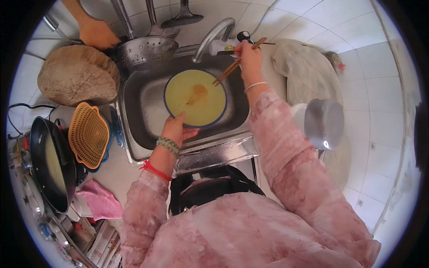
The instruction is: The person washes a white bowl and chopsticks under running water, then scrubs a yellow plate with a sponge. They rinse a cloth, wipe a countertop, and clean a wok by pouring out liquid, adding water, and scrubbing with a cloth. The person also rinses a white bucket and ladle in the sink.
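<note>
My left hand (pixel 179 127) grips the near rim of a round, blue-rimmed yellow dish (pixel 207 109) over the stainless steel sink (pixel 144 104). A brownish smear or residue shows inside the dish. My right hand (pixel 249 55) holds wooden chopsticks (pixel 231 69), whose tips point down over the dish's right edge. The fingers of this hand are at the tap's dark-knobbed fitting (pixel 244 36); whether they touch it I cannot tell. The curved metal spout (pixel 209 40) ends just behind the dish, and no water stream can be made out.
Left of the sink are a round wooden chopping block (pixel 78 75), an orange plastic basket (pixel 88 134), a black wok (pixel 48 164) and a pink cloth (pixel 101 200). A metal strainer ladle (pixel 147 48) hangs behind. At the right stand a lidded container (pixel 323 124) and a pale plastic bag (pixel 306 70).
</note>
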The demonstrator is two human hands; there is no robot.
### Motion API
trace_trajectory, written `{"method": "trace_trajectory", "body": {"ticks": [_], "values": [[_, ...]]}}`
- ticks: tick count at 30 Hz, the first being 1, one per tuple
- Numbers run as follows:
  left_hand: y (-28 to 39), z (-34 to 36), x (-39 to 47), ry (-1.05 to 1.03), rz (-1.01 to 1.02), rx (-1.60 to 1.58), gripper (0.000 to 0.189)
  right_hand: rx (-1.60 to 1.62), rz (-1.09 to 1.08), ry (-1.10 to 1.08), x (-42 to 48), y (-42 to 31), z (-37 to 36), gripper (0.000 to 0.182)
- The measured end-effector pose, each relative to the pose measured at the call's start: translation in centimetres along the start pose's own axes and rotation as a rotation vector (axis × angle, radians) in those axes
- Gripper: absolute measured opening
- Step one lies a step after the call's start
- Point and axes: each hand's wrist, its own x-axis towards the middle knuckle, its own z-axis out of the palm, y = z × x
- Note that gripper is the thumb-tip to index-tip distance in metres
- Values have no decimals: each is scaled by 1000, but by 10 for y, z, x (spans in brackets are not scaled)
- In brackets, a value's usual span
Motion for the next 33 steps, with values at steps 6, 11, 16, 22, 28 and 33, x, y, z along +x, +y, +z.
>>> {"method": "trace_trajectory", "body": {"ticks": [6, 11, 16, 22, 28, 33], "values": [[7, 32, 23, -57, -34, 5, 36, -7, 114, -73, 66, -9, -37, 31], [1, 15, 49, -47, -81, -7, 34, -166, 125, -103, 69, -18, -27, 36], [-4, -22, 75, 11, -179, -88, 34, -490, -74, -291, -8, 27, 10, 50], [-13, -78, 72, 2, -167, -67, 34, -575, -14, -364, -88, 49, 26, 43], [-13, -57, 81, -106, -219, -71, 33, -305, 229, -313, -81, 44, 2, 28], [6, -76, 96, -112, -227, -112, 32, -146, 230, -318, -86, 45, 13, 15]]}}
